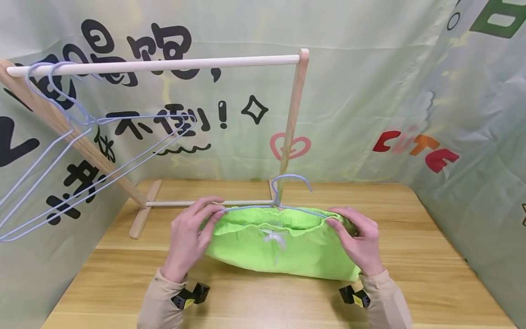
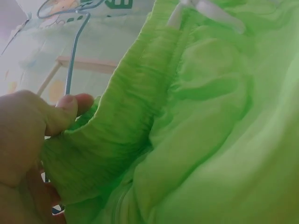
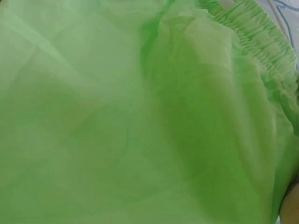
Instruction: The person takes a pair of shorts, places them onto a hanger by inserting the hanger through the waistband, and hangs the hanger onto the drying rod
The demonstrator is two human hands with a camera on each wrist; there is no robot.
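A bright green garment (image 1: 287,256) with an elastic waistband and a white drawstring bow (image 1: 274,236) is held between my hands over the table. Along the back of its waistband runs a light-blue clothes hanger (image 1: 297,209), hook standing up in the middle. My left hand (image 1: 190,235) pinches the waistband and the hanger's left end; in the left wrist view the thumb (image 2: 65,109) presses where the hanger wire meets the gathered cloth. At the other end my right hand (image 1: 359,237) grips the waistband's right side around the hanger tip. Green cloth fills most of the right wrist view.
A wooden rack with a white top rail (image 1: 185,63) stands behind, to the left. Two light-blue wire hangers (image 1: 88,121) hang from the rail's left end and reach forward. The wooden table (image 1: 431,256) ends against printed fabric walls (image 1: 361,91) at the back and sides.
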